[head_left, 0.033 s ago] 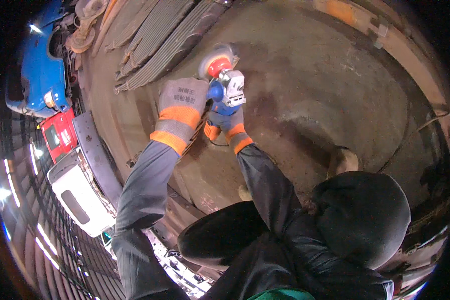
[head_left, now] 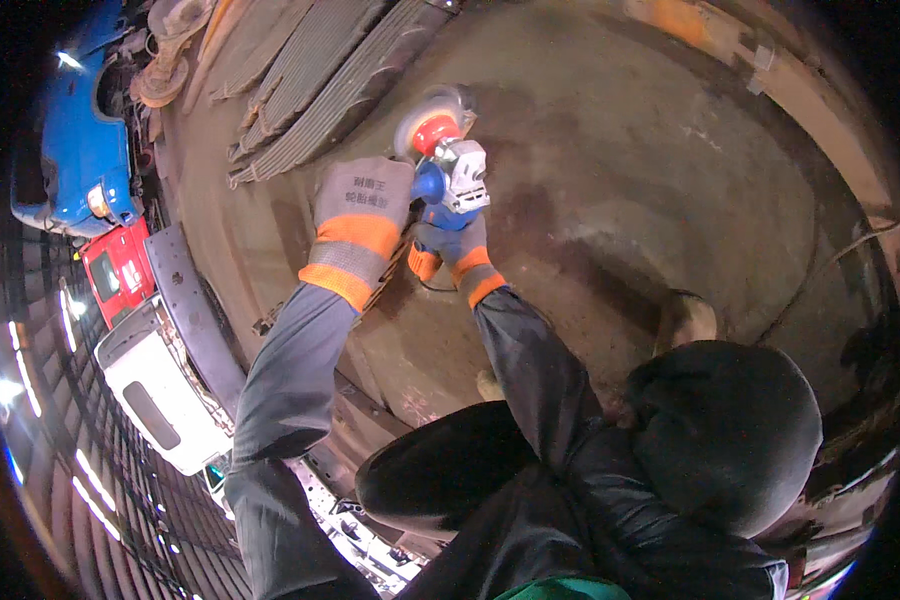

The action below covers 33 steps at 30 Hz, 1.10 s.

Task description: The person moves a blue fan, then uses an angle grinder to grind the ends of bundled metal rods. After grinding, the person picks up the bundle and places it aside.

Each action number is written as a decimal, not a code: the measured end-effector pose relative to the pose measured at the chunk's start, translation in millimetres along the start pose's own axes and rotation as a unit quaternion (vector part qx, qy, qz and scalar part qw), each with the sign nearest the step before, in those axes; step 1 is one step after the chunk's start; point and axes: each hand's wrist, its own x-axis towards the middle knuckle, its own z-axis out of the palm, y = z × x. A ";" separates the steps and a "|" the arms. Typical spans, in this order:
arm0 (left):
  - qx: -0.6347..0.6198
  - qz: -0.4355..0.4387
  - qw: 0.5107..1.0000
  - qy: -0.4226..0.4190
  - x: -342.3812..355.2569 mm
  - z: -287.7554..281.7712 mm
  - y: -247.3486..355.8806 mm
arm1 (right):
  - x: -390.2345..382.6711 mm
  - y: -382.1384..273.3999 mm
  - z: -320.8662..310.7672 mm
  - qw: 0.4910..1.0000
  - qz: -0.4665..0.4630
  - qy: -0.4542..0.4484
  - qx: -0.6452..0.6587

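Right hand (head_left: pixel 457 239) clamps the angle grinder (head_left: pixel 468 172) at its rear, left hand (head_left: pixel 363 197) at its side; grinding seems underway, likely needing steady grips next.

Free room right of the grinder (head_left: pixel 464 178), ribbed stack (head_left: pixel 322 92) a likely obstacle left.

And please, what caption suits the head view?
Gloved right hand grips an angle grinder; left hand holds its blue side handle.

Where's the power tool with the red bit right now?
In the head view, the power tool is at upper middle, in the right hand, beside the left hand, with ribbed strips farther up and left.
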 end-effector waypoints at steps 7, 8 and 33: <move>0.012 0.004 1.000 0.023 1.3 -4.8 -2.2 | 5.1 -0.9 0.6 0.998 -0.057 -0.003 -0.025; 0.021 0.013 0.999 0.024 1.6 -5.8 -2.0 | 6.5 -2.3 2.1 0.999 -0.039 0.008 -0.005; -0.052 -0.100 0.990 -0.087 -45.4 36.4 -15.1 | -17.2 56.3 2.3 0.970 -0.036 -0.174 -0.163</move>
